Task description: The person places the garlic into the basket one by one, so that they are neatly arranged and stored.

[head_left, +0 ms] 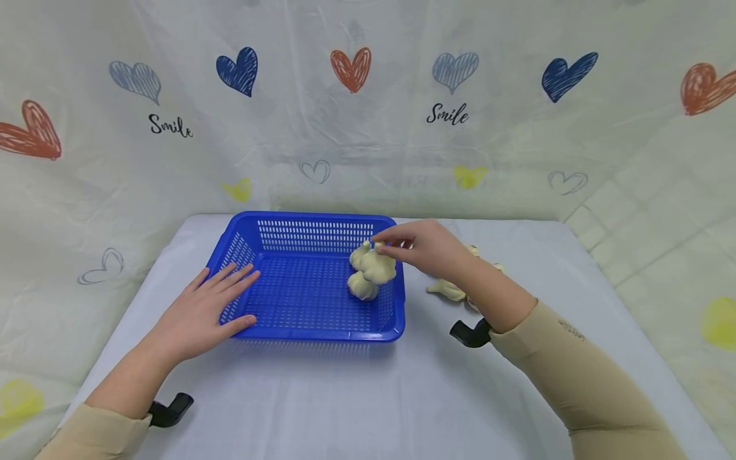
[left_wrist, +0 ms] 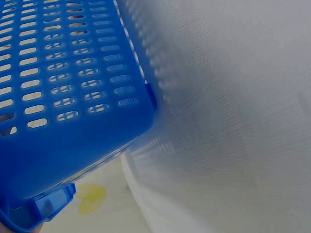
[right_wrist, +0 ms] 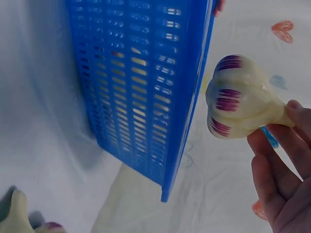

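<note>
and there's the garlic bulb (head_left: 379, 269), up above the right end of the blue basket (head_left: 316, 334), base down, seen against the two bulbs (head_left: 362, 287) lying inside. your right hand (head_left: 428, 246) has it clamped by the stem, thumb and fingertips together at the thin end. over at the far side, your left hand (head_left: 209, 306) lies with fingers straight and spread apart over the basket's left side, gripping nothing; whether the palm bears on the rim, you can't tell. out on your right, more garlic (head_left: 448, 291) sits on the white cloth (head_left: 322, 402), partly hidden by your right arm (head_left: 500, 297).

watch that pinch: the stem is slim and looks smooth, so a loose fingertip could let the bulb swing or slip. dropped from up there, it could knock the two below and roll. drift right and the rim could catch it; lean on the left side and the basket might tip.

now the right wrist view: purple streaks on the held bulb, and a narrow gap to the rim, neither of which the head view gives you. only the head view shows the two bulbs clearly. the left wrist view adds a handle tab (left_wrist: 53, 200).
</note>
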